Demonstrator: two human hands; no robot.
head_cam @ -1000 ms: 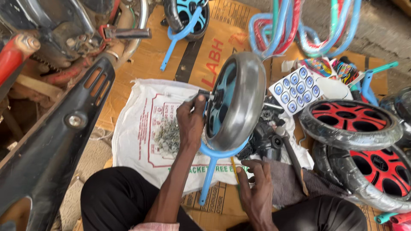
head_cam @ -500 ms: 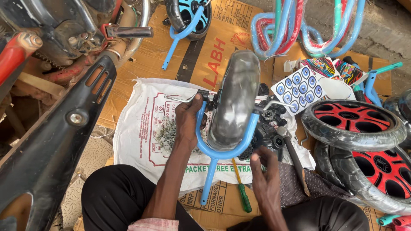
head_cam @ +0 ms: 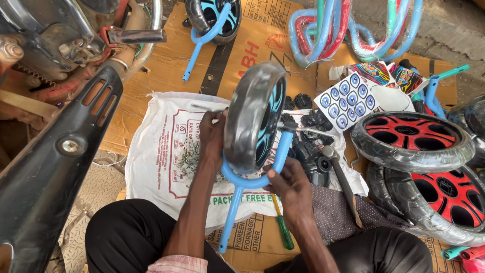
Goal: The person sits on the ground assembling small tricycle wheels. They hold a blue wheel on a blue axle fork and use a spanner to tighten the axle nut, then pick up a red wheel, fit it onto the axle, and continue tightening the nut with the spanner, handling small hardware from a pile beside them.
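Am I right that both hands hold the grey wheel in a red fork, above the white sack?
Not quite: the fork is light blue, not red, as the head view shows. The left hand and right hand do hold the grey wheel above the white sack.

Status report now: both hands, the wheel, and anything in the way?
Left hand at far side of grey wheel. Right hand grips blue fork. Screwdriver and hammer lie close by on white sack.
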